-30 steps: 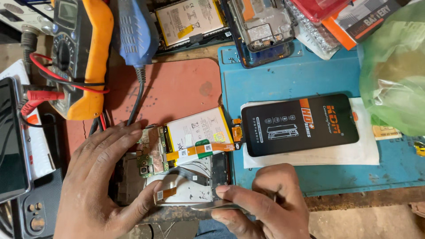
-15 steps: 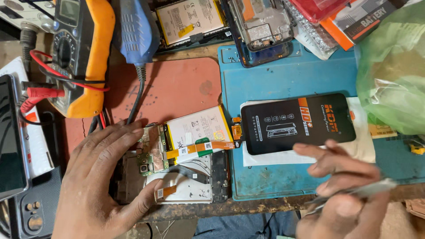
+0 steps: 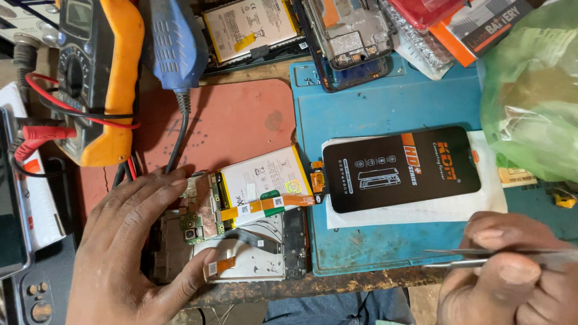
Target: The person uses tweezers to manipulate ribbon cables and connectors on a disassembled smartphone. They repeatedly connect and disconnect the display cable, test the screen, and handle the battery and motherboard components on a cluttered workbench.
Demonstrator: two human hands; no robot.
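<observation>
Your left hand [image 3: 129, 250] lay flat and spread at the lower left of the frame, fingers apart, gripping nothing; its fingertips pressed on the circuit board [image 3: 201, 207] of the opened phone [image 3: 241, 232] and its thumb touched the phone's lower edge. Your right hand [image 3: 512, 271] sat at the lower right corner, fingers pinched together on the tweezers [image 3: 475, 257], whose thin tips pointed left over the front edge of the blue mat [image 3: 385, 102]. The tweezers were well apart from the phone.

The phone lay in the lower middle, straddling the red mat [image 3: 235, 120] and the blue one, with its white battery [image 3: 262, 177] tilted and an orange flex cable [image 3: 271, 204] across it. Just right of it, a black screen [image 3: 400, 168] rested on a white sheet [image 3: 421, 213], joined to the phone by the flex.

At the upper left stood an orange multimeter [image 3: 99, 72] with red leads [image 3: 42, 129], and beside it a blue tool [image 3: 174, 42] with a cord. Along the top edge lay another battery [image 3: 250, 27] and a stripped phone frame [image 3: 346, 39]. A green bag [image 3: 533, 90] filled the upper right.
</observation>
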